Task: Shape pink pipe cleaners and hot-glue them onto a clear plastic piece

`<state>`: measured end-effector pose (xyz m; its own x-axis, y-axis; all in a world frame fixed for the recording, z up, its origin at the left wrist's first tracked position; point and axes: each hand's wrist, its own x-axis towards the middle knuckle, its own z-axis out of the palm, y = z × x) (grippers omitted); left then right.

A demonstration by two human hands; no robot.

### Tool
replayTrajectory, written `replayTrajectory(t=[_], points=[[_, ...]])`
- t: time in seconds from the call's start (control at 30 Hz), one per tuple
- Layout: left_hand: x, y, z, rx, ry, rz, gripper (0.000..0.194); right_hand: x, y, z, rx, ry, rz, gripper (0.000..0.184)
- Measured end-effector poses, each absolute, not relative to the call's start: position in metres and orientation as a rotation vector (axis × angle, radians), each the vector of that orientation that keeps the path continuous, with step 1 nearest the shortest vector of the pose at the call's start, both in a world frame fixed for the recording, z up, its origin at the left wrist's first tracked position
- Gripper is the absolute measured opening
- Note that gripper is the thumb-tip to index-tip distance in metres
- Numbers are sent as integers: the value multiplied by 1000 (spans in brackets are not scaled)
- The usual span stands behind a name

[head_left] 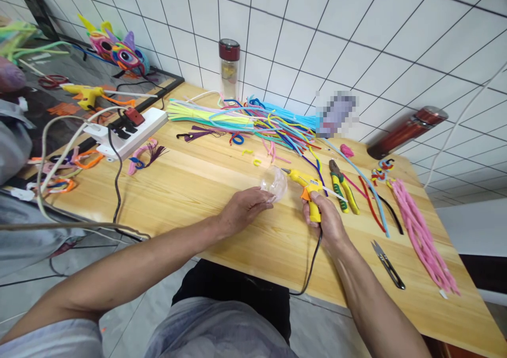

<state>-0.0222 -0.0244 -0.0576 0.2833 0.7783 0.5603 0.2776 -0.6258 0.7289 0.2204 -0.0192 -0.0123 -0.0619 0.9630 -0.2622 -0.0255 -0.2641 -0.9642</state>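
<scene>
Between the fingers of my left hand [246,208] is a clear, rounded plastic piece [278,182], like a half shell or small cup. My right hand [325,216] grips a yellow hot glue gun [315,191] with an orange trigger. Its nozzle points left, close to the clear piece's upper rim; I cannot tell if they touch. A white glue stick [335,193] sticks out of the gun's back, and a black cord hangs from the handle over the table's front edge. Just beyond the clear piece lie small bent yellow pipe cleaner bits [256,162].
A bundle of colourful pipe cleaners [222,116] lies along the wall beside a glass bottle [229,70]. Pliers [343,187], thread snips [388,265], pink pipe cleaners [423,236] and a red thermos [407,132] are on the right. At left are a power strip [152,128] and another glue gun [87,95].
</scene>
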Motion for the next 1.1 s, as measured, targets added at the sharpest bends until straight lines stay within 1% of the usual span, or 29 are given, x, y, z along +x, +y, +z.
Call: replayTrajectory(t=[0.23,0.6,1.1], points=[[-22,-26,-54,1986,986,1239,18,219,-18,-14,-1356,-1092,1479,42],[-21,-25,-57,1987,996,1217,18,219,-17,-11,-1364,-1102,1469,43],[-21,-25,-58,2027,961,1289,18,217,-18,-8,-1368,-1104,1454,42]])
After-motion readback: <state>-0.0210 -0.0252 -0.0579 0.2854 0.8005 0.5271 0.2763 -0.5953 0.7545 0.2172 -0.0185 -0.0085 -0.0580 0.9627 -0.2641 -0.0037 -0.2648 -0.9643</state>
